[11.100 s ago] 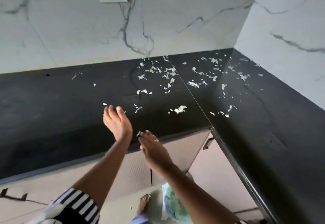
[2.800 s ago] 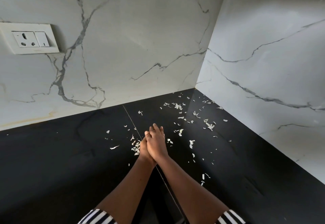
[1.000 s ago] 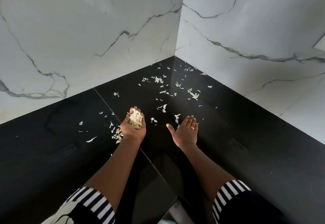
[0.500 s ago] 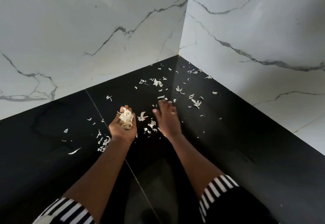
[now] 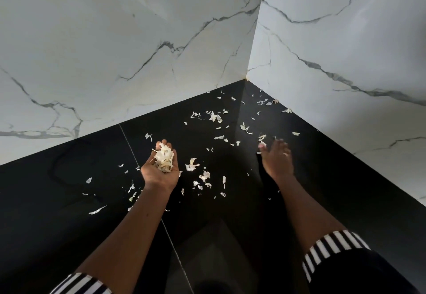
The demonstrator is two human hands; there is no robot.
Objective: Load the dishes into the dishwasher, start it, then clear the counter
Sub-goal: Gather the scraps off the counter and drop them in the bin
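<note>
My left hand (image 5: 160, 169) is held palm up above the black counter (image 5: 69, 201), cupped around a clump of pale peel scraps (image 5: 164, 158). My right hand (image 5: 277, 158) lies palm down on the counter further right, fingers spread and slightly blurred, next to loose scraps. Several more white scraps (image 5: 215, 117) lie scattered over the counter toward the corner, and some (image 5: 202, 177) lie between my two hands.
Two white marble-look walls (image 5: 138, 40) meet at the corner (image 5: 246, 79) behind the counter. A thin seam (image 5: 129, 143) runs across the counter under my left arm. Striped sleeves show at the bottom edge.
My right hand has slid to the right and further back along the counter, away from my left hand. My left hand still holds the clump of scraps in about the same place.
</note>
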